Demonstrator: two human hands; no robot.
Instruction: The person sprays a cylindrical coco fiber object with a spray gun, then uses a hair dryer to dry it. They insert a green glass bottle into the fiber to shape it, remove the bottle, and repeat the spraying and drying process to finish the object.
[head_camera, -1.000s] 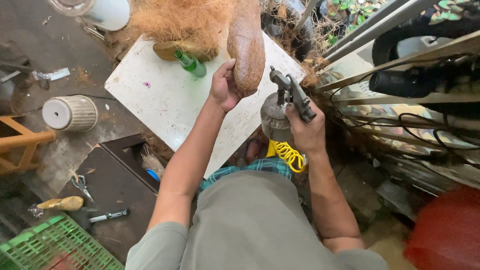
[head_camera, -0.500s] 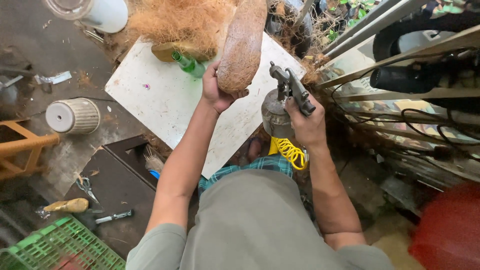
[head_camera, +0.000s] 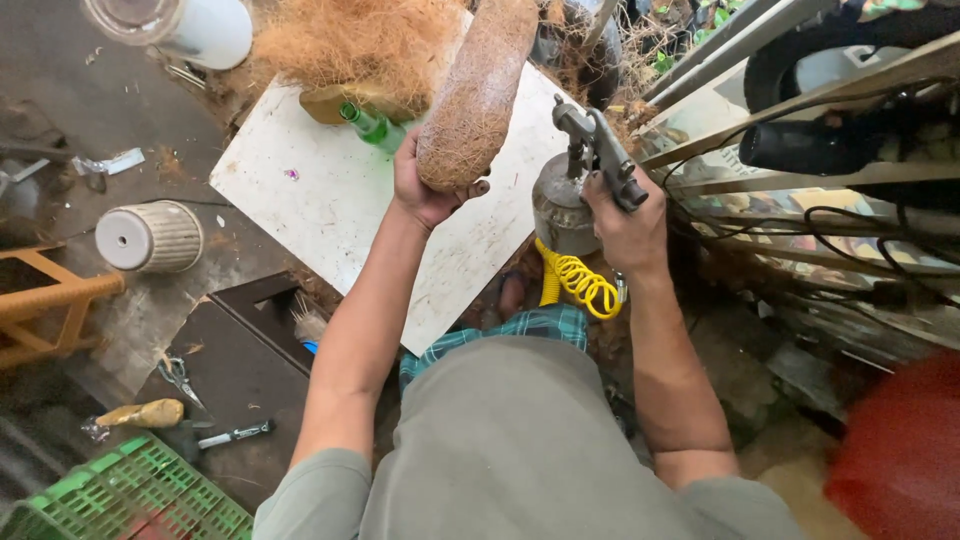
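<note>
board: one white flat board (head_camera: 330, 215) lies tilted on the ground, under both hands and the fibre pile.
fibre pile: one heap of loose brown coconut fibre (head_camera: 355, 45) sits on the far end of the board, partly covering a yellowish thing under it.
fibre roll: one long brown fibre-wrapped roll (head_camera: 478, 90) stands nearly upright above the board, its top leaving the view.
left hand: left hand (head_camera: 425, 190) is closed around the lower end of the fibre roll, thumb across the bottom.
spray gun: one grey metal spray gun (head_camera: 598, 155) with a round dull cup (head_camera: 560, 210) below it, just beside the roll but apart from it.
right hand: right hand (head_camera: 630, 225) is wrapped tight on the gun's handle, nozzle pointing toward the roll.
hose: one yellow coiled hose (head_camera: 578, 283) hangs under the cup, in front of the person's checked cloth.
railing: slanted metal bars (head_camera: 800, 110) with dark cables close off the right side.
crate: one green plastic crate (head_camera: 130, 495) at the lower left corner.
pots: two white ribbed pots, one (head_camera: 150, 237) on its side left of the board, one (head_camera: 185, 25) at the top edge.
bottle: one green glass bottle (head_camera: 372, 127) lies on the board by the pile.
small tools: one pair of scissors (head_camera: 180, 378) and one small dark-handled tool (head_camera: 235, 434) on a dark panel.
</note>
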